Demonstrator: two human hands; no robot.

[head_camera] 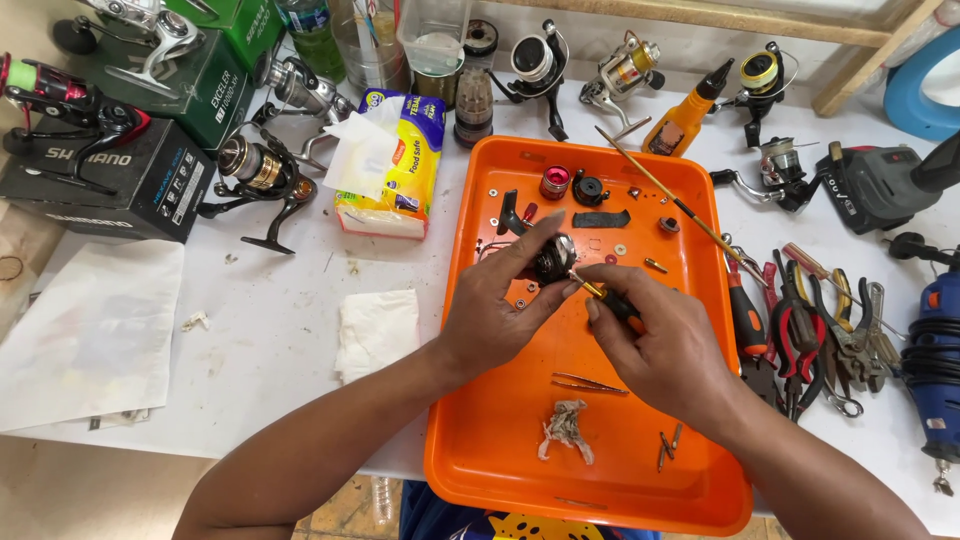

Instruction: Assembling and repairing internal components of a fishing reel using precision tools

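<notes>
both hands over orange tray point(640, 470): left hand point(490, 310) grips reel part point(553, 258), right hand point(665, 345) pinches, seemingly, a screwdriver point(612, 301).

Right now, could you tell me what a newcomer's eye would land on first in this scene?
First the bright orange tray at centre, strewn with small parts. Above it the left hand holds a dark reel part while the right hand puts a small screwdriver to it. Fishing reels crowd the table's far and left side, and pliers lie right of the tray.
</notes>
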